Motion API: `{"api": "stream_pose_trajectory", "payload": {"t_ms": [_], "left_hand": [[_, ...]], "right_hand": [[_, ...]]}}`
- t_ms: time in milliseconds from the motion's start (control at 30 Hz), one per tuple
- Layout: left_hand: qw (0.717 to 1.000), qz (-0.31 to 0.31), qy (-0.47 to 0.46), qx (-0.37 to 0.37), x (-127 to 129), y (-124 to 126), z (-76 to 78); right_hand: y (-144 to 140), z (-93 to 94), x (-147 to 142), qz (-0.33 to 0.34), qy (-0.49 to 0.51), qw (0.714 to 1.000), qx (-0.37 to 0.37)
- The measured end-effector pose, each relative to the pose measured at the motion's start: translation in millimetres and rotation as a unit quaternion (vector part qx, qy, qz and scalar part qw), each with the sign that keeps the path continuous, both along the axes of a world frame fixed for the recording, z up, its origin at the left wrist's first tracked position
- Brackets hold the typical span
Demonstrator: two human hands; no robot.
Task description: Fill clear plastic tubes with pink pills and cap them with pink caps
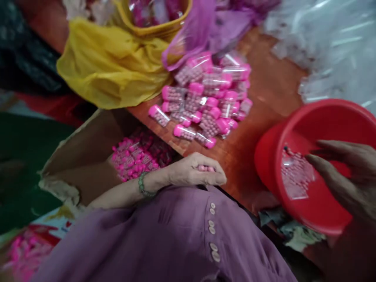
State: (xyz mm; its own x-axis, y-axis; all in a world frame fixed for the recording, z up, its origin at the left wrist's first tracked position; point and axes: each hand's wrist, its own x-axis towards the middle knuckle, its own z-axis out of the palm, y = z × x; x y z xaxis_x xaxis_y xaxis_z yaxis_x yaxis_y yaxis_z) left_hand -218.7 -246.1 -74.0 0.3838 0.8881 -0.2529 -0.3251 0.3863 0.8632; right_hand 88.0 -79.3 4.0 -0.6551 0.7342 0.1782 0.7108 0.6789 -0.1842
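Observation:
My left hand (196, 172), a green bead bracelet on its wrist, rests in front of the lap at the table's edge. Its fingers are curled round a few pink beads (206, 168); whether these sit in a tube is hidden. At the right, my right hand (349, 172) is over a red bucket (268, 156), fingers stretched and apart, with nothing visible in them. Inside the bucket, below the fingertips, lies a heap of small pink beads (296, 170) with something clear among them. A pile of clear tubes with pink caps (205, 98), filled with pink beads, lies on the table.
A yellow bag (111, 70) and a purple bag (202, 31) stand behind the pile on the brown table (264, 82). Clear plastic pieces (331, 51) cover the far right. A cardboard box (96, 156) at lower left holds more pink-capped tubes (135, 156).

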Motion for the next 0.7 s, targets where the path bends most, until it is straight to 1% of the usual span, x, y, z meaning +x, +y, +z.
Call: {"api": "stream_pose_trajectory", "payload": {"t_ms": [67,100,200,267,367,433,500,600,700], "left_hand": [[0.999,-0.012,-0.043,-0.017,2.7,18.1,0.8],[0.998,-0.023,-0.062,-0.023,4.9,25.8,2.1],[0.996,-0.045,-0.07,-0.02,12.6,43.8,9.2],[0.997,-0.039,-0.062,0.002,18.1,53.7,15.0],[0.992,-0.044,-0.112,0.044,28.2,70.8,23.3],[0.985,-0.058,-0.151,0.062,36.7,85.0,28.3],[0.984,-0.057,-0.147,0.079,45.6,100.3,33.5],[0.984,-0.05,-0.132,0.104,56.0,121.5,41.6],[0.981,-0.075,-0.143,0.107,62.8,139.3,48.2]], "right_hand": [[-10.1,-5.8,-8.7,-0.022,0.027,0.999,-0.005],[-13.0,-9.0,-8.4,-0.027,0.041,0.999,-0.009],[-18.8,-20.6,10.5,-0.03,0.048,0.998,-0.032],[-19.5,-31.4,27.8,-0.02,0.009,0.998,-0.062],[-14.9,-49.9,40.4,-0.019,-0.105,0.985,-0.133],[-10.1,-61.2,37.3,-0.02,-0.182,0.965,-0.185],[-6.5,-70.0,29.2,-0.006,-0.226,0.949,-0.221],[-4.9,-76.9,17.8,0.007,-0.213,0.948,-0.237],[-4.7,-73.4,14.0,-0.003,-0.175,0.957,-0.233]]}}
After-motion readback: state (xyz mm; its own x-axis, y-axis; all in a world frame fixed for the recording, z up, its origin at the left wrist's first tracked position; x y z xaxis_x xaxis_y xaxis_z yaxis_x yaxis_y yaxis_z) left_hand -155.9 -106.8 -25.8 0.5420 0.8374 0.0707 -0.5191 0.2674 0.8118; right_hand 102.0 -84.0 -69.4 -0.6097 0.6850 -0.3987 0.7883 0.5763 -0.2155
